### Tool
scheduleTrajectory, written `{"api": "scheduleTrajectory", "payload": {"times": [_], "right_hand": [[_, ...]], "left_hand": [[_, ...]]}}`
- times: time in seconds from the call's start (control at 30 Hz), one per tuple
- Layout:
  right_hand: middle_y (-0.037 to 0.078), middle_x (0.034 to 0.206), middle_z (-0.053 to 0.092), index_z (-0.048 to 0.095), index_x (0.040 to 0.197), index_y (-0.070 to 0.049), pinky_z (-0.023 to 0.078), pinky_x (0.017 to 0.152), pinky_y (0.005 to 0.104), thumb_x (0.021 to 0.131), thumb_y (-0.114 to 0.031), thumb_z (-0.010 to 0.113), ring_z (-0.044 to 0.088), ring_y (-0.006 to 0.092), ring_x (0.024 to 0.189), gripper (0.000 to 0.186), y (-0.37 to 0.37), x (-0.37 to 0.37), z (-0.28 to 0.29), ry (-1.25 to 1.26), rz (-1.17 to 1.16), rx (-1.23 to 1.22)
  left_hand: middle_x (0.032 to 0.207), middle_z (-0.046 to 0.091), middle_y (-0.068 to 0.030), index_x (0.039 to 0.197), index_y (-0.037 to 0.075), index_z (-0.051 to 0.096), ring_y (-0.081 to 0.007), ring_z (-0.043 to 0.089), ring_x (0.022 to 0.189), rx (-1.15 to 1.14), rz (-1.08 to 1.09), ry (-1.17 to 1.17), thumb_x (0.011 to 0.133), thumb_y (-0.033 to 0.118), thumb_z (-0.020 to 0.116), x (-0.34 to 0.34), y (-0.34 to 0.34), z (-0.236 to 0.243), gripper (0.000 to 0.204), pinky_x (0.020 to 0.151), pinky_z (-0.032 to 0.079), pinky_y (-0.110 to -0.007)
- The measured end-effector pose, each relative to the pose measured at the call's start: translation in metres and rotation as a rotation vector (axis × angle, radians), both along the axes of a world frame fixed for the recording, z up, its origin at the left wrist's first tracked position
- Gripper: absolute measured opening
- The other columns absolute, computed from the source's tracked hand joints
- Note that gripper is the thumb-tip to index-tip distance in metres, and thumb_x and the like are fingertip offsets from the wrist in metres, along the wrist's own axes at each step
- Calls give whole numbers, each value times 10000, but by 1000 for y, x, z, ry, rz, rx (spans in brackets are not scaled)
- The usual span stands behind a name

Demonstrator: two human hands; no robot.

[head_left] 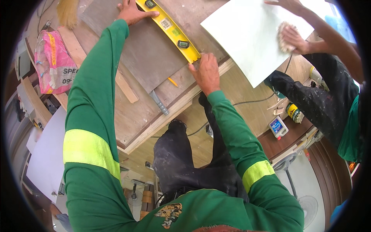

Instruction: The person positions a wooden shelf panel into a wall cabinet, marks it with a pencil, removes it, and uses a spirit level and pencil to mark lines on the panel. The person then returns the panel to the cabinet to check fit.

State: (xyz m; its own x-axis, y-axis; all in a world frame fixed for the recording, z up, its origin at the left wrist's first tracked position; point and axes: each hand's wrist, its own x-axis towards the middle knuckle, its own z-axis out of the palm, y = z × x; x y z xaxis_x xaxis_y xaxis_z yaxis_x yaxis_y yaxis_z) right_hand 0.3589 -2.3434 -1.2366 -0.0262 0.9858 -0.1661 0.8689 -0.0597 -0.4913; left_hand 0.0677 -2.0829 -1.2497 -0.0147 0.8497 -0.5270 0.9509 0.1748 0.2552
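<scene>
A yellow spirit level (170, 33) with dark display windows lies slantwise across a flat grey-brown panel (148, 54) on the wooden worktable. My left hand (133, 13) rests on the panel beside the level's far part, thumb stretched against its edge and the other fingers spread. Around the level's near right end my right hand (207, 73) is closed, with thumb and fingers at its corner. A short yellow pencil (172, 82) lies by the panel's near edge. Close to it, a grey tool (159, 102) sticks out from the panel's corner.
At right, a co-worker's hand (293, 38) presses a fluffy pad onto a white sheet (247, 42). Wood strips (125, 87) and a pink bag (54, 62) are on the left. A cable (247, 102), a white jug (278, 127) and a yellow-black can (294, 112) stand below at right.
</scene>
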Motion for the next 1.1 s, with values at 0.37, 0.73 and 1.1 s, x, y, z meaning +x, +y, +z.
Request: {"api": "scheduleTrajectory", "payload": {"times": [0.37, 0.73, 1.1], "right_hand": [[143, 1044, 552, 588, 1142, -28, 448, 830, 448, 808, -344, 835, 568, 328, 1009, 522, 0, -5, 4, -17, 48, 0], [184, 1148, 587, 587, 1141, -26, 464, 920, 483, 874, -324, 798, 574, 351, 1122, 453, -17, -36, 28, -62, 25, 110], [217, 935, 628, 529, 1116, 28, 545, 777, 493, 949, -193, 626, 656, 388, 906, 293, -128, -158, 4, 252, 339, -296]], "left_hand": [[1679, 225, -257, 1642, 28, 226, -407, 140, 1578, 291, -78, -143, 594, 707, 909, -22, -2, -16, 1423, 1271, 219, -553], [1720, -104, -283, 1654, -14, -15, -435, -115, 1595, -219, -122, 213, 619, 713, 880, 42, 23, 12, 1549, 1252, 83, -680], [1725, -15, -278, 1655, 4, -19, -390, -21, 1614, -33, 14, 148, 590, 670, 924, 11, -4, -12, 1570, 1200, 26, -759]]}}
